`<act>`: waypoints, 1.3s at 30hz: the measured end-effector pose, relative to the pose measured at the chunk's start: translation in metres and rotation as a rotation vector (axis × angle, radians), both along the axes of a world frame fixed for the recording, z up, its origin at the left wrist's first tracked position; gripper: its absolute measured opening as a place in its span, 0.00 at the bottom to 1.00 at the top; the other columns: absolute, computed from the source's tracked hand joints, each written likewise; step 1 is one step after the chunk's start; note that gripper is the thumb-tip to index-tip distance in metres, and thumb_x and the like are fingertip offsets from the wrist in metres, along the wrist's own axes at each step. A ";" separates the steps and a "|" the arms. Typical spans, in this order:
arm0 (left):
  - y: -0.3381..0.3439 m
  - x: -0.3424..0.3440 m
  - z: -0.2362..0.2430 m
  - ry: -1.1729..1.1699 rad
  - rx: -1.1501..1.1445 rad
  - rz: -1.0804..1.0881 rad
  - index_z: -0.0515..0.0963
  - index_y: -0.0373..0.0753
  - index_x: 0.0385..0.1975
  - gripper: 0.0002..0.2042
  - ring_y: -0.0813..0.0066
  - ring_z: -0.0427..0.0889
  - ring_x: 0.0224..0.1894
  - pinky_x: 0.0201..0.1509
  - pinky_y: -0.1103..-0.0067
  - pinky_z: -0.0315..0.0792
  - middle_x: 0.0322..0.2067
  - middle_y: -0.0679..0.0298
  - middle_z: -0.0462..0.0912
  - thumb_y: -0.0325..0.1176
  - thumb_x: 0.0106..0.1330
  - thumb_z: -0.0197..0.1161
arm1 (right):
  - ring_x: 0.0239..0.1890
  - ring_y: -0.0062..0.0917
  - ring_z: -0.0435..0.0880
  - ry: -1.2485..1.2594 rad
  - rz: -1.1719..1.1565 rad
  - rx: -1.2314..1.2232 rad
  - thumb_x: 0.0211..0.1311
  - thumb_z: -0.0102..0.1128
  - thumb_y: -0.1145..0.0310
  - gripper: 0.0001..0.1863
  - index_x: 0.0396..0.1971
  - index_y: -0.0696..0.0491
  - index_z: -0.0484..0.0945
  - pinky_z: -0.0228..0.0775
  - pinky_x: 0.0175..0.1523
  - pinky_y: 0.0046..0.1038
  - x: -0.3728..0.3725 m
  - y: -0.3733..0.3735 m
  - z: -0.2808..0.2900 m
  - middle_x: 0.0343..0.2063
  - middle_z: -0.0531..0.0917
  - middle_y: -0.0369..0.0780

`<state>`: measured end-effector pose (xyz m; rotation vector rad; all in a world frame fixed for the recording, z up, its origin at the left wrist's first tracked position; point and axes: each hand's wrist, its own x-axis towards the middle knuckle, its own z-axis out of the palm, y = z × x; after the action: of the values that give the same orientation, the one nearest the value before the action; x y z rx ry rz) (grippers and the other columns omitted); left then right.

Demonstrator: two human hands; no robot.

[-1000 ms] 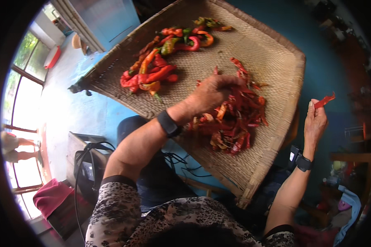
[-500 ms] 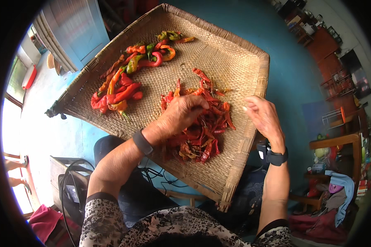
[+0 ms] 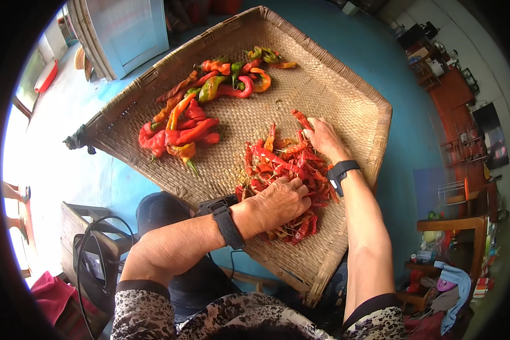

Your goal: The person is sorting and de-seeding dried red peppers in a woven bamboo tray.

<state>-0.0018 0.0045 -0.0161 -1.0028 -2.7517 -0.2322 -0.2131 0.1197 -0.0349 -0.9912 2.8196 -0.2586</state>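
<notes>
A wide woven tray point(image 3: 323, 68) rests across my lap. Loose fresh peppers, red, orange and green point(image 3: 195, 124), lie in its upper left part. A heap of dried red chilies point(image 3: 266, 161) fills the right middle. My left hand point(image 3: 280, 201) is down on the lower heap with fingers curled into it; what they grip is hidden. My right hand point(image 3: 323, 136) pinches a dried red chili point(image 3: 300, 119) at the heap's upper right edge.
A blue door point(image 3: 124, 34) stands behind the tray. At left are a bench point(image 3: 73, 221) with a black bag and cables point(image 3: 90, 266). A wooden chair point(image 3: 447, 225) piled with cloth and wooden furniture point(image 3: 453, 90) stand at right.
My right hand came back from outside the tray, where it held up a red chili, and reached into the heap. My left hand moved down into the heap's lower part.
</notes>
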 end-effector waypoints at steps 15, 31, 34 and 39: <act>-0.001 -0.004 -0.006 -0.041 0.076 -0.036 0.75 0.41 0.39 0.20 0.64 0.75 0.45 0.52 0.72 0.69 0.38 0.63 0.75 0.36 0.43 0.70 | 0.36 0.39 0.82 -0.052 0.277 -0.427 0.52 0.56 0.83 0.12 0.38 0.56 0.78 0.74 0.40 0.34 0.123 0.049 0.066 0.33 0.82 0.45; -0.007 -0.013 0.014 -0.054 0.167 -0.116 0.77 0.39 0.38 0.14 0.63 0.78 0.40 0.40 0.72 0.77 0.34 0.62 0.77 0.27 0.50 0.60 | 0.19 0.14 0.74 -0.426 -0.278 -1.280 0.66 0.56 0.69 0.06 0.32 0.56 0.74 0.67 0.23 0.15 0.084 0.129 0.060 0.23 0.78 0.34; -0.001 -0.012 0.016 -0.064 0.149 -0.126 0.77 0.39 0.39 0.14 0.63 0.79 0.39 0.40 0.73 0.77 0.34 0.62 0.77 0.27 0.49 0.60 | 0.22 0.13 0.75 -0.375 -0.303 -1.261 0.65 0.58 0.68 0.08 0.35 0.57 0.74 0.67 0.25 0.15 0.088 0.138 0.060 0.24 0.78 0.33; 0.000 -0.012 0.017 -0.079 0.171 -0.151 0.77 0.38 0.39 0.15 0.63 0.79 0.39 0.40 0.73 0.77 0.33 0.62 0.78 0.28 0.48 0.61 | 0.22 0.12 0.74 -0.173 -0.310 -1.245 0.65 0.58 0.68 0.07 0.34 0.56 0.74 0.66 0.25 0.15 0.099 0.152 0.065 0.24 0.78 0.33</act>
<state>-0.0136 0.0043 0.0008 -1.1781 -2.6703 -0.5325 -0.1144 0.2713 0.0304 -0.5327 2.4359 -2.1380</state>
